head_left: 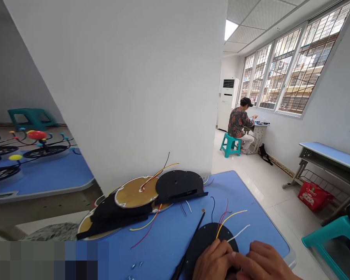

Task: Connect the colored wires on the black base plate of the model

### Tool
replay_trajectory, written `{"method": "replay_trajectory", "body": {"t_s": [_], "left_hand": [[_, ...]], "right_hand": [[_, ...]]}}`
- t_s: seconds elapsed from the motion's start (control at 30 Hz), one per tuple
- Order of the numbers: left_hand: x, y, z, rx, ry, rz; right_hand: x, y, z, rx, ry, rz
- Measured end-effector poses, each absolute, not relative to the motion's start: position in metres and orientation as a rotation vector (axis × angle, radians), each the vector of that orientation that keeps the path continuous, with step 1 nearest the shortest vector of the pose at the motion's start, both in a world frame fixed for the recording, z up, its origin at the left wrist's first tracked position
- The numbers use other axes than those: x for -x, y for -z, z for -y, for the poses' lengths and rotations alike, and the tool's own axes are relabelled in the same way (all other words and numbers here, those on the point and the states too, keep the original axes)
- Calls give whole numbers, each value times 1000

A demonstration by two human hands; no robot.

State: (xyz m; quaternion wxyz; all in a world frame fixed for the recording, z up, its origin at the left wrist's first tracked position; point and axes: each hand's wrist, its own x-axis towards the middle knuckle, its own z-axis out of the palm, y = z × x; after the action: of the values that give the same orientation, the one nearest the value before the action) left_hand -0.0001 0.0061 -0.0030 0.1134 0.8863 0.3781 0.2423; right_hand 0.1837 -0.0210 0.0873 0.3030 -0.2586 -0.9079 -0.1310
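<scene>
As my view is poor, I cannot tell whether fingers of left hand [212,261] and right hand [261,261] clamp the black disc [204,243].

A flat black disc [202,243] lies on the blue tabletop [169,237], partly covered by both hands. Loose wires [229,217] in black, red, yellow and white fan out from its 12 to 2 o'clock edge. A slim black rod [190,243] with a small brass tip lies just beside its 9 o'clock edge.

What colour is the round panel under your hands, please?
The round panel is black, best seen in the head view.
</scene>
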Motion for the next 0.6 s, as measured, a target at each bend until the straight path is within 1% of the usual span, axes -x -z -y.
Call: {"method": "replay_trajectory", "body": {"t_s": [0.13,0.27,0.47,0.6], "left_hand": [[-3,2,-5,-2427,-647,-1227],[-4,5,-3,-2294,-619,-1219],[-2,14,-5,-2483,-661,-1225],[1,12,-5,-2465,-662,-1174]], "right_hand": [[-181,-84,19,724,341,2332],[-178,-95,21,763,301,2322],[-180,-98,21,737,166,2366],[-180,-91,18,674,211,2362]]}}
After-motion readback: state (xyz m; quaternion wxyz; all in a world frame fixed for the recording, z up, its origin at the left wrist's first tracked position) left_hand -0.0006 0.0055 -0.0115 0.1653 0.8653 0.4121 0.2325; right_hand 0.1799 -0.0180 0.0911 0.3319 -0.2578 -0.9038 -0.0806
